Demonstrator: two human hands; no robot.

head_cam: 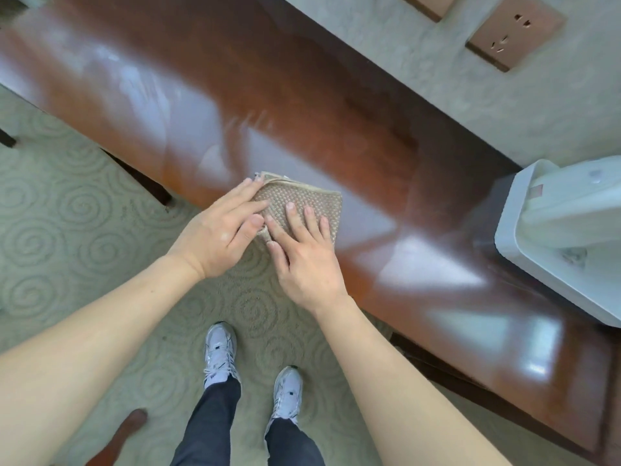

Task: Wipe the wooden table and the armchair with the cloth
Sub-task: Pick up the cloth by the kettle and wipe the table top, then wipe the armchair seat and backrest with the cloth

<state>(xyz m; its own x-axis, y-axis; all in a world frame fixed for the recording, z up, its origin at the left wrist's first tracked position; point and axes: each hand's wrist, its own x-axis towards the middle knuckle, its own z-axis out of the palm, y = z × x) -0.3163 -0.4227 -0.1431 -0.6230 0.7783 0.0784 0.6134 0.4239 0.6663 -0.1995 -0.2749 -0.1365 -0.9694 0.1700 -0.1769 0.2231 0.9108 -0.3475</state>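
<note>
Setting: we stand on a pale green carpet [77,210] with a swirl pattern, facing a glossy wooden table [208,95] that runs diagonally from upper left to lower right along a grey wall [420,85].
Landmark: we reference all positions to the cloth [302,205].
Far left of cloth: a dark table leg [158,190] meets the carpet under the table's near edge.
Left hand [220,233]: it comes in from the left of the cloth; the fingertips lie on the cloth's left edge, fingers extended and close together, thumb tucked toward the cloth's near corner.
Cloth: beige, waffle-textured, folded into a small square, lying flat on the table at its near edge, with the near corner just over that edge.
Right hand [304,260]: it rests palm down on the cloth's near half, fingers slightly spread and flat on the fabric, not curled round it.
Below cloth: our two white sneakers [220,354] and dark trouser legs stand on the carpet.
Upper right of cloth: a copper-coloured wall socket plate [514,31] is set in the wall.
Right of cloth: a white appliance [564,237] stands on the table, well apart from the cloth.
Armchair: we cannot identify it with certainty.
</note>
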